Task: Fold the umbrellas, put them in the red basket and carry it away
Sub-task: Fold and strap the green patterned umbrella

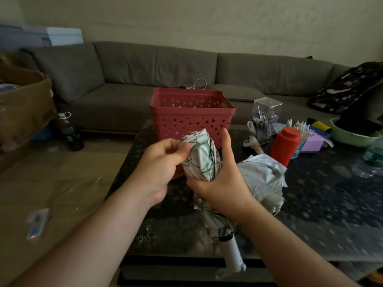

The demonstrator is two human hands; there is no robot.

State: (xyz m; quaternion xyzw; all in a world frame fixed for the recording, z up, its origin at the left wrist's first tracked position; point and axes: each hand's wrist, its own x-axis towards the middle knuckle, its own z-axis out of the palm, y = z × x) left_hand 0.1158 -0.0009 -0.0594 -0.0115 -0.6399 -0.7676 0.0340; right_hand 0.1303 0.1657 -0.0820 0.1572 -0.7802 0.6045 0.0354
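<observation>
Counting from the left: one brown cardboard box (22, 108) at the frame edge; one dark plastic bottle (69, 132) standing on the floor beside it; one long grey fabric sofa (165, 69) along the wall. One dark speckled glass-topped coffee table (310, 193) carries one red perforated plastic basket (191, 116), upright at its far edge. Two umbrellas: one white folding umbrella with green leaf print (202, 160), held above the table just before the basket, its white handle pointing toward the camera; one plain white umbrella (262, 177), bunched on the tabletop just right of it. Left hand (163, 164) pinches the printed canopy's fabric near the top; right hand (219, 179) wraps around its middle. Further right: one red capped bottle (285, 145), one clear plastic organiser (266, 117), one pale green bowl (352, 135).
</observation>
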